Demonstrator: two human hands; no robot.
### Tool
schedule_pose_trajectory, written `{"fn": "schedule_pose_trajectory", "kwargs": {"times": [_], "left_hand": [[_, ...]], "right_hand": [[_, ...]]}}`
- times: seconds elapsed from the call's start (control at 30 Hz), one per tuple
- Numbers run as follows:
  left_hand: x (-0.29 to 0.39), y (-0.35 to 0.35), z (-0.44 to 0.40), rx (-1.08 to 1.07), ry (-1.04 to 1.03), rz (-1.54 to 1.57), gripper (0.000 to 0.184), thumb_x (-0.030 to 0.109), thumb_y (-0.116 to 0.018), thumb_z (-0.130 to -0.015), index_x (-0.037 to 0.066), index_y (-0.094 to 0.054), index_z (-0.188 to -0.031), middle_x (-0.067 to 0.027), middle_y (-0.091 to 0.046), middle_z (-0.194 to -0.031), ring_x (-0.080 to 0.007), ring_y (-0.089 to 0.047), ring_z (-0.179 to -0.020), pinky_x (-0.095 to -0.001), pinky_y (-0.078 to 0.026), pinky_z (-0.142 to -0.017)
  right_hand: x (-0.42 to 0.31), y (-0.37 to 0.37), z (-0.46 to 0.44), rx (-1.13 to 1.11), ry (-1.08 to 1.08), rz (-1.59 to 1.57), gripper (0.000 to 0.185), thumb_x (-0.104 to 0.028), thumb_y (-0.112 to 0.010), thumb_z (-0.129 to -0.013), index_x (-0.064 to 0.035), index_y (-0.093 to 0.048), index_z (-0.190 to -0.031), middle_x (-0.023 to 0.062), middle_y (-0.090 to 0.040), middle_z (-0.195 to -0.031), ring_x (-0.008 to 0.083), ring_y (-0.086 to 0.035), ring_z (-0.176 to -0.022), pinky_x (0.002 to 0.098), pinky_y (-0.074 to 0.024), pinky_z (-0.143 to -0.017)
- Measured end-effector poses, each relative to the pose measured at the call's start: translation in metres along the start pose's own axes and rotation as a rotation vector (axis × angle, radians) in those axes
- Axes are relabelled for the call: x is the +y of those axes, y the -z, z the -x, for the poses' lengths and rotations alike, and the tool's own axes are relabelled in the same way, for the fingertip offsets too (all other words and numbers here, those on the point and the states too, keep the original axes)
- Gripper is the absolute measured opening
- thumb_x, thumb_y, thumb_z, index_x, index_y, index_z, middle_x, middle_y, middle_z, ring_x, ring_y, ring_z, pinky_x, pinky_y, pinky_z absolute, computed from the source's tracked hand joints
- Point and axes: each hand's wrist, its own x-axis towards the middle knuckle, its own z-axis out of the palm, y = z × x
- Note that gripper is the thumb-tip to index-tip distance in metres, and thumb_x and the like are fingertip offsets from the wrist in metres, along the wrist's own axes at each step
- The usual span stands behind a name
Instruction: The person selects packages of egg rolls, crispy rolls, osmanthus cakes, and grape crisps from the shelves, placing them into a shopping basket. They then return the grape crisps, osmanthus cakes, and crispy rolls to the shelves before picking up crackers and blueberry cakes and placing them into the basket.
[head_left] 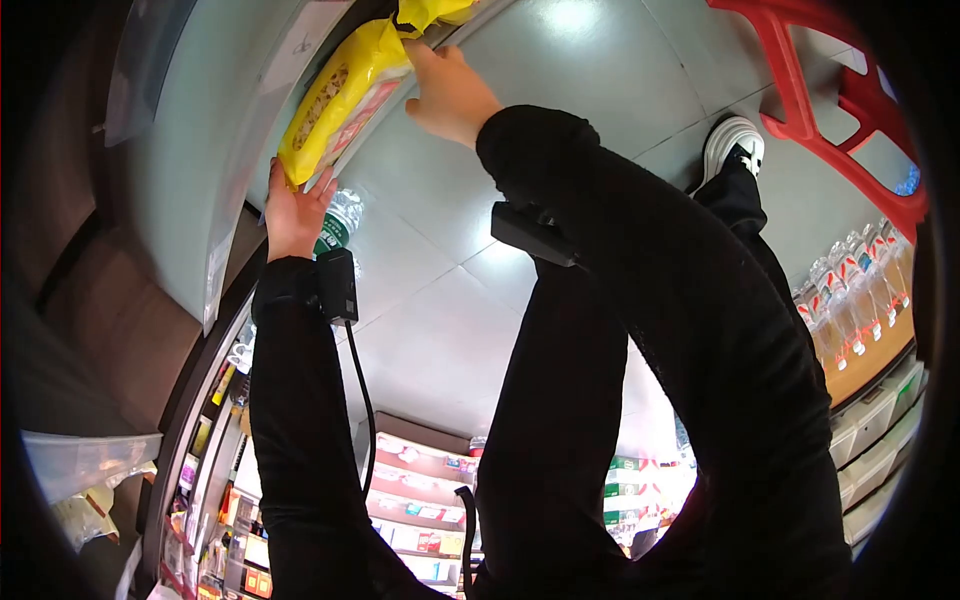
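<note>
A long yellow packet (345, 100) with pictures of food on it lies tilted along the edge of a shelf at the top left. My left hand (296, 212) holds its lower end, with the fingers around the bottom and the thumb at the side. At its upper end is my right hand (449, 90), the fingers bent against the packet near a second yellow packet (435, 10). The fingertips of my right hand are partly hidden there.
Bottles (345, 212) stand beside my left wrist. A red plastic stool (800, 110) is at the upper right, above bottles (850, 285) on a wooden surface. Stocked shelves (420, 485) are at the bottom. Black cables hang by my left arm.
</note>
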Motion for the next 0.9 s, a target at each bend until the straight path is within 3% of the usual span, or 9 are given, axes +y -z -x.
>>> {"fn": "schedule_pose_trajectory", "kwargs": {"times": [0.23,0.3,0.43,0.5,0.67,0.8,0.9], "left_hand": [[-0.005,0.016,0.024,-0.106,-0.038,0.104,0.047,0.039,-0.033,-0.089,0.006,-0.036,-0.122,-0.0122,-0.045,-0.120,-0.0292,-0.046,-0.109,-0.0379,-0.036,-0.092],[-0.012,0.025,0.044,-0.130,-0.048,0.122,0.047,0.039,-0.033,-0.090,0.006,-0.036,-0.123,-0.0130,-0.045,-0.120,-0.0282,-0.046,-0.109,-0.0375,-0.037,-0.092],[-0.023,0.027,0.104,-0.180,0.012,0.144,0.045,0.038,-0.036,-0.089,0.007,-0.037,-0.122,-0.0120,-0.048,-0.117,-0.0242,-0.049,-0.104,-0.0353,-0.039,-0.089],[-0.026,0.014,0.148,-0.161,0.034,0.132,0.044,0.038,-0.038,-0.089,0.008,-0.038,-0.122,-0.0099,-0.049,-0.116,-0.0231,-0.050,-0.102,-0.0345,-0.040,-0.087],[-0.006,-0.041,0.266,-0.419,0.097,0.013,0.047,0.036,-0.039,-0.089,0.009,-0.032,-0.127,-0.0086,-0.042,-0.124,-0.0225,-0.046,-0.107,-0.0338,-0.034,-0.092],[0.040,-0.100,0.365,-0.567,-0.143,-0.164,0.055,0.034,-0.043,-0.087,0.000,-0.027,-0.128,-0.0112,-0.037,-0.128,-0.0221,-0.036,-0.118,-0.0353,-0.025,-0.099],[0.070,-0.146,0.431,-0.604,-0.262,-0.195,0.061,0.039,-0.051,-0.082,-0.004,-0.034,-0.123,-0.0111,-0.040,-0.123,-0.0210,-0.036,-0.116,-0.0350,-0.024,-0.099]], "right_hand": [[-0.024,-0.005,0.030,0.007,0.038,-0.054,0.055,-0.012,-0.061,-0.067,-0.0057,-0.039,-0.118,0.0250,-0.040,-0.110,0.0384,-0.046,-0.098,0.0383,-0.0404,-0.083],[-0.030,-0.006,0.053,0.146,0.175,-0.052,0.056,-0.014,-0.063,-0.067,-0.0054,-0.040,-0.117,0.0251,-0.040,-0.110,0.0377,-0.046,-0.098,0.0389,-0.0405,-0.083],[-0.042,0.023,0.104,0.189,0.247,-0.099,0.051,-0.011,-0.065,-0.062,-0.0063,-0.046,-0.109,0.0286,-0.038,-0.112,0.0395,-0.041,-0.105,0.0376,-0.0378,-0.088],[-0.052,0.057,0.134,0.188,0.302,0.185,0.056,-0.018,-0.067,-0.065,-0.0023,-0.042,-0.113,0.0270,-0.035,-0.119,0.0393,-0.043,-0.104,0.0381,-0.0375,-0.088],[-0.103,0.178,0.214,0.051,0.328,0.256,0.062,-0.021,-0.067,-0.066,0.0088,-0.037,-0.111,0.0313,-0.031,-0.122,0.0417,-0.035,-0.112,0.0397,-0.0309,-0.095],[-0.173,0.294,0.284,0.060,0.336,0.275,0.060,-0.017,-0.068,-0.065,0.0103,-0.037,-0.109,0.0297,-0.031,-0.122,0.0415,-0.033,-0.115,0.0407,-0.0302,-0.096],[-0.217,0.367,0.329,0.170,0.380,0.338,0.056,-0.016,-0.069,-0.061,0.0068,-0.042,-0.105,0.0250,-0.038,-0.117,0.0381,-0.038,-0.111,0.0407,-0.0334,-0.093]]}}
